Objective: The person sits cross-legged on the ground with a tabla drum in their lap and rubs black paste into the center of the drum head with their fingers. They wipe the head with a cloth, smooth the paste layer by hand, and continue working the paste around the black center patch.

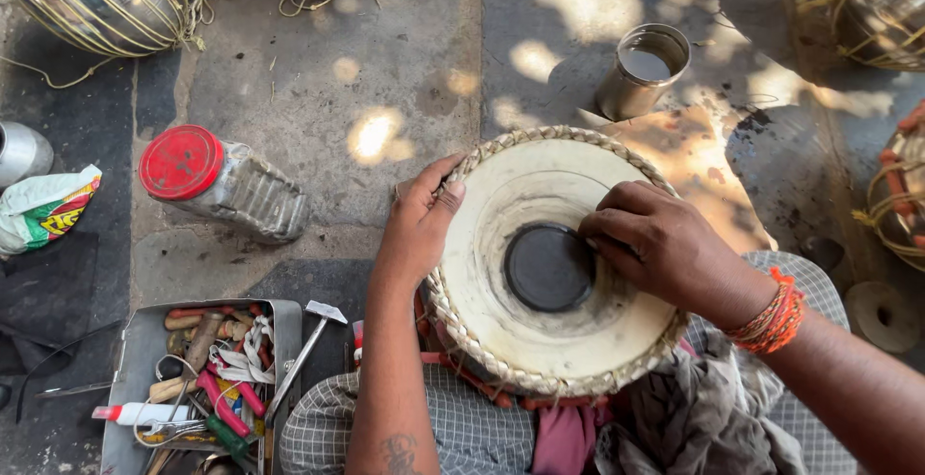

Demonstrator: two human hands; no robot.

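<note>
Far to the left of the gripping left hand, a metal tool tray (135, 340) holds pliers, handles and a small tube, with a hammer (306, 340) leaning on its right edge. Above that lies a clear plastic jar (252, 197) with a red lid, on its side. The left hand (419, 220) clasps the woven rim of the drum (491, 273), thumb hooked over the braided edge, fingers wrapped down the outside. The drum sits tilted on the person's lap, its pale skin facing up. Just right of that grip, the right hand (660, 244) rests on the skin, fingers curled narrow and pressing at the edge of the black centre patch (547, 268); whether they pinch anything cannot be told. Beyond it stands a metal cup (644, 70).
</note>
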